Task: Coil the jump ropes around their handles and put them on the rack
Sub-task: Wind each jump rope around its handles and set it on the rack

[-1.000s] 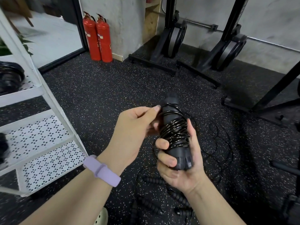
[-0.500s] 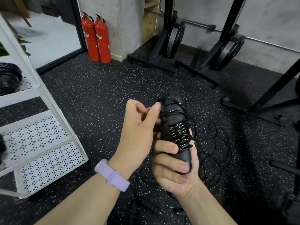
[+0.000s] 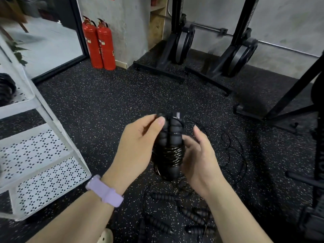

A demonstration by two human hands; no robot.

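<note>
We see matt, ribbed foam-like handles [image 3: 169, 135] bound by a glossy black cord [image 3: 171, 153]. The floor [image 3: 108, 102] looks like rough speckled rubber. The rack [image 3: 40, 155] is white perforated metal; the fire extinguishers [image 3: 99, 44] shine red.

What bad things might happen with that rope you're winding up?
The coil only covers the lower part of the handles; the right hand looks loose around it, so the wraps may slip off. Thin cord trails on the floor and might snag. More ropes lie by the feet, easy to trip over.
</note>
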